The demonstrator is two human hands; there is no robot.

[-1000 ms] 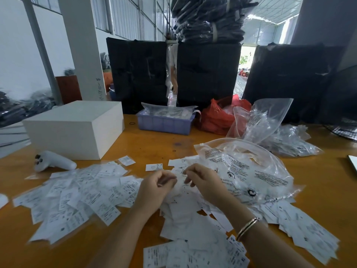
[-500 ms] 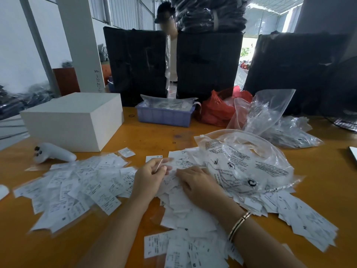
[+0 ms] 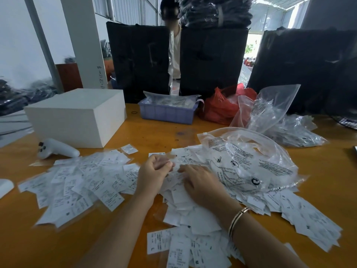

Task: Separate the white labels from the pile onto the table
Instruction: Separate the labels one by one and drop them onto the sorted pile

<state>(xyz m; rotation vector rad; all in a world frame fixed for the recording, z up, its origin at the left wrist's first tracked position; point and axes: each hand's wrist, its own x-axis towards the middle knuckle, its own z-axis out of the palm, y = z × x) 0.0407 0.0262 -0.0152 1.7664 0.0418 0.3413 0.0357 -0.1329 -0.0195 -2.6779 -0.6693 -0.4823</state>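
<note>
Labels already separated (image 3: 77,182) lie spread toward the counter's (image 3: 150,132) left edge, a good share done. A thick pile (image 3: 193,213) remains at the near middle, reaching under the clear bag (image 3: 251,159). Left hand (image 3: 154,171) curls, seemingly pinching one label; right hand (image 3: 201,182) lies flat on the pile.

Two hands work at the labels: the left hand (image 3: 154,171) and the right hand (image 3: 201,182). The white labels lie in two spreads, too many to count: the separated spread (image 3: 77,182) and the pile (image 3: 193,219). One white box (image 3: 77,117), one white controller (image 3: 58,149), one blue tray (image 3: 166,113), one red bag (image 3: 222,107) and three black sacks (image 3: 212,60) show. One gold bracelet (image 3: 238,217) is on the right wrist.
</note>
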